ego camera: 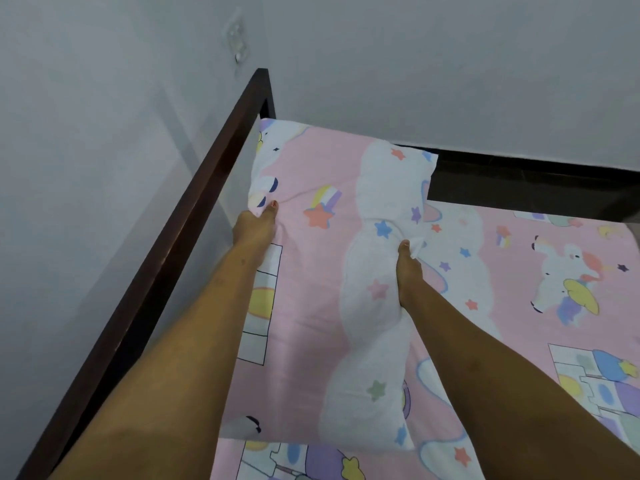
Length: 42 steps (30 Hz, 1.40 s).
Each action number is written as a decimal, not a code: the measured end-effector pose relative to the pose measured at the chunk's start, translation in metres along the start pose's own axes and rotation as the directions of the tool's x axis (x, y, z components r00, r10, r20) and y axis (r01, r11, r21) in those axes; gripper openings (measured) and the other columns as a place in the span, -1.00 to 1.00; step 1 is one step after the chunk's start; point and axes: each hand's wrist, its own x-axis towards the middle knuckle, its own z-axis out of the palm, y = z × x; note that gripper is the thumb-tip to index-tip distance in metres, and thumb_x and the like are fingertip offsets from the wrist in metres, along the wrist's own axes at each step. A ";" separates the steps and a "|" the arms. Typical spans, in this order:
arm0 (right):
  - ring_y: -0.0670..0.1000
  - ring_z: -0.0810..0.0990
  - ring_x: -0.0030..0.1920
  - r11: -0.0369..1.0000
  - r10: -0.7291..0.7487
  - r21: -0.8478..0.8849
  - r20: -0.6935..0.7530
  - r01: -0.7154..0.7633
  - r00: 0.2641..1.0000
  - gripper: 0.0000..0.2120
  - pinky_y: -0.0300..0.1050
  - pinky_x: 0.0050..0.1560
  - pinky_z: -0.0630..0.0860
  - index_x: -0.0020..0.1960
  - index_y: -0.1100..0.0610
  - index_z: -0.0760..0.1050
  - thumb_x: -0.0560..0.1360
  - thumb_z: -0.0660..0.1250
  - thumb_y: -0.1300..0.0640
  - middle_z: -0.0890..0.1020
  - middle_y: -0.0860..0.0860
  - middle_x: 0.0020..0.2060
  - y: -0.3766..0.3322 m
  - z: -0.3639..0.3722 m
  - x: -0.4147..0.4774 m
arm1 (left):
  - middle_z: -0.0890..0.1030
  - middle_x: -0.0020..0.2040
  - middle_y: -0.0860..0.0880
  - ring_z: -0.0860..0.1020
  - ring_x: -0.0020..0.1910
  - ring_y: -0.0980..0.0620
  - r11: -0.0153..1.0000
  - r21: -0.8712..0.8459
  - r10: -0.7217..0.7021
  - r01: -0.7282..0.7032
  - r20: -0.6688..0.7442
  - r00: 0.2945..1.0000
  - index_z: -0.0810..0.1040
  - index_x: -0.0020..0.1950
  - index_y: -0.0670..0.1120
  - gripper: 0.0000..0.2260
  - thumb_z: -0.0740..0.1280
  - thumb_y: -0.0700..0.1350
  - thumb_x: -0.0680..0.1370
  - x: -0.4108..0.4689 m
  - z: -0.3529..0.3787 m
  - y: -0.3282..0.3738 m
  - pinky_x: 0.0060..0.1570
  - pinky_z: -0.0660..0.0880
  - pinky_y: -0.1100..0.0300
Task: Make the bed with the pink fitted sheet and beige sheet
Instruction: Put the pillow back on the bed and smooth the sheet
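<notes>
- Head view: the pink fitted sheet (516, 251) lies spread over the mattress, from the centre out to 3 o'clock and down to 6 o'clock. Where it shows, its unicorn and castle print looks flat and smooth.
- The sheet's corners and tucked edges are hidden or out of frame, so I cannot tell whether it is fitted all the way round.
- A pillow (311, 289) in a matching pink print fills the middle of the frame. Its far end points to 12 o'clock, and its left side is close beside the dark bed frame (156, 271) that runs along 9 o'clock.
- The left hand (254, 225) grips the pillow's left edge at about 10 o'clock, with the thumb on top and the fingers curled under the fabric.
- The right hand (408, 271) is just right of centre, its fingers bunched tight on the white cloud-print cloth at the pillow's right edge.
- Whether the pillow already rests on the sheet or is held just above it, I cannot tell.
- The beige sheet is nowhere in view.
- Judged from this, the fitted sheet looks done or nearly so, and the pillow is being placed at the far corner. Spreading the beige sheet seems to be what remains.
</notes>
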 end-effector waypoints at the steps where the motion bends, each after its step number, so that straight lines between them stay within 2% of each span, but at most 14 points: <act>1: 0.24 0.47 0.26 1.000 0.008 -0.018 -0.016 -0.009 1.000 -0.36 0.10 0.32 0.37 0.37 0.23 0.37 0.56 0.08 -0.27 0.50 0.20 0.27 0.002 0.004 0.007 | 0.57 0.15 -0.12 0.53 0.10 -0.12 1.000 0.025 -0.006 0.006 0.003 1.000 0.48 0.25 -0.15 -0.61 0.28 0.09 0.56 0.009 0.002 -0.004 0.02 0.40 0.18; 5: 0.27 0.42 0.30 0.995 0.051 -0.088 -0.073 -0.057 0.996 -0.33 0.11 0.36 0.33 0.39 0.28 0.33 0.58 0.04 -0.26 0.46 0.24 0.32 0.013 0.024 0.038 | 0.55 0.19 -0.19 0.51 0.16 -0.19 0.981 0.195 -0.016 0.011 0.027 1.000 0.46 0.27 -0.20 -0.56 0.22 0.12 0.58 0.053 0.015 -0.024 0.12 0.41 0.09; 10: 0.26 0.41 0.32 0.985 0.116 -0.124 -0.057 -0.122 0.992 -0.33 0.09 0.35 0.33 0.43 0.28 0.28 0.59 0.04 -0.25 0.43 0.22 0.34 0.028 0.049 0.079 | 0.56 0.16 -0.21 0.52 0.12 -0.22 0.921 0.386 0.055 -0.054 0.010 0.998 0.46 0.24 -0.21 -0.57 0.22 0.12 0.58 0.099 0.028 -0.051 0.00 0.40 0.10; 13: 0.25 0.44 0.29 0.981 0.157 -0.107 -0.027 -0.159 0.987 -0.32 0.12 0.30 0.39 0.44 0.26 0.27 0.58 0.06 -0.25 0.44 0.20 0.33 0.043 0.064 0.104 | 0.55 0.16 -0.20 0.51 0.12 -0.21 0.898 0.429 0.110 -0.094 -0.014 0.994 0.44 0.24 -0.21 -0.57 0.25 0.11 0.57 0.120 0.038 -0.064 -0.06 0.36 0.13; 16: 0.25 0.46 0.26 0.975 0.175 -0.132 -0.041 -0.179 0.984 -0.35 0.09 0.27 0.42 0.41 0.28 0.30 0.59 0.05 -0.23 0.46 0.20 0.29 0.059 0.076 0.126 | 0.54 0.16 -0.20 0.52 0.10 -0.19 0.903 0.424 0.086 -0.074 -0.010 0.996 0.40 0.25 -0.22 -0.54 0.27 0.11 0.55 0.139 0.047 -0.089 -0.07 0.37 0.13; 20: 0.24 0.42 0.30 0.957 0.150 -0.240 -0.085 -0.166 0.985 -0.37 0.06 0.30 0.35 0.39 0.31 0.30 0.61 0.02 -0.20 0.45 0.22 0.31 0.081 0.082 0.154 | 0.52 0.18 -0.21 0.51 0.14 -0.21 0.882 0.470 0.039 -0.030 -0.011 0.999 0.38 0.27 -0.22 -0.53 0.27 0.12 0.55 0.156 0.053 -0.128 0.05 0.44 0.03; 25: 0.22 0.41 0.31 0.913 0.096 -0.387 -0.106 -0.130 0.990 -0.40 -0.02 0.26 0.32 0.38 0.31 0.32 0.63 0.00 -0.16 0.45 0.23 0.30 0.091 0.089 0.166 | 0.49 0.20 -0.24 0.48 0.16 -0.25 0.796 0.600 0.127 -0.076 -0.042 0.991 0.34 0.28 -0.23 -0.54 0.30 0.07 0.55 0.159 0.053 -0.146 0.07 0.43 -0.07; 26: 0.23 0.41 0.30 0.884 0.076 -0.450 -0.133 -0.129 0.988 -0.43 -0.01 0.25 0.32 0.37 0.30 0.34 0.64 0.00 -0.15 0.46 0.22 0.30 0.090 0.090 0.165 | 0.45 0.22 -0.23 0.45 0.18 -0.24 0.723 0.680 0.214 -0.123 -0.051 0.976 0.32 0.31 -0.21 -0.53 0.33 0.03 0.54 0.157 0.054 -0.146 0.10 0.41 -0.07; 28: 0.23 0.38 0.31 0.789 -0.034 -0.603 -0.234 -0.118 0.972 -0.50 0.05 0.27 0.30 0.40 0.21 0.30 0.63 0.02 -0.11 0.40 0.19 0.32 0.084 0.095 0.165 | 0.38 0.31 -0.21 0.37 0.27 -0.23 0.483 0.835 0.443 -0.265 0.029 0.896 0.29 0.40 -0.14 -0.47 0.37 -0.05 0.51 0.149 0.059 -0.147 0.19 0.36 -0.04; 31: 0.19 0.30 0.39 0.667 -0.406 -0.736 -0.233 0.112 0.884 -0.48 0.09 0.31 0.26 0.51 0.11 0.15 0.61 0.05 -0.08 0.28 0.12 0.44 0.067 0.108 0.155 | 0.25 0.48 -0.16 0.17 0.46 -0.27 0.251 0.825 0.583 -0.507 0.289 0.759 0.26 0.48 -0.02 -0.45 0.34 -0.04 0.52 0.139 0.075 -0.152 0.40 0.14 -0.14; 33: 0.16 0.21 0.46 0.514 -0.593 -0.800 -0.072 0.308 0.802 -0.44 0.07 0.37 0.20 0.55 0.04 0.09 0.59 -0.04 -0.14 0.22 0.08 0.49 0.064 0.125 0.139 | 0.23 0.51 -0.13 0.12 0.50 -0.24 0.220 0.788 0.555 -0.575 0.384 0.738 0.26 0.49 0.03 -0.49 0.26 0.04 0.55 0.131 0.091 -0.162 0.42 0.05 -0.18; 34: 0.17 0.14 0.50 0.438 -0.613 -0.822 0.023 0.364 0.790 -0.43 0.10 0.41 0.13 0.55 -0.03 0.05 0.59 -0.06 -0.18 0.17 0.05 0.52 0.069 0.135 0.131 | 0.24 0.50 -0.12 0.14 0.50 -0.22 0.220 0.782 0.533 -0.583 0.404 0.743 0.27 0.48 0.04 -0.51 0.19 0.09 0.56 0.127 0.098 -0.170 0.41 0.06 -0.20; 37: 0.27 -0.09 0.52 0.318 -0.503 -0.843 0.238 0.433 0.831 -0.45 0.27 0.44 -0.09 0.53 -0.21 -0.07 0.59 -0.02 -0.23 -0.04 0.00 0.56 0.100 0.157 0.120 | 0.30 0.48 -0.10 0.21 0.48 -0.18 0.230 0.796 0.486 -0.560 0.405 0.774 0.27 0.48 0.08 -0.52 0.03 0.13 0.57 0.117 0.107 -0.197 0.38 0.09 -0.26; 42: 0.31 -0.22 0.50 0.209 -0.443 -0.885 0.293 0.416 0.847 -0.42 0.36 0.40 -0.16 0.50 -0.28 -0.22 0.56 -0.10 -0.32 -0.20 -0.02 0.55 0.138 0.167 0.149 | 0.24 0.51 -0.08 0.18 0.49 -0.16 0.179 0.832 0.448 -0.525 0.406 0.797 0.19 0.52 0.10 -0.50 0.06 0.11 0.56 0.131 0.111 -0.236 0.38 0.05 -0.25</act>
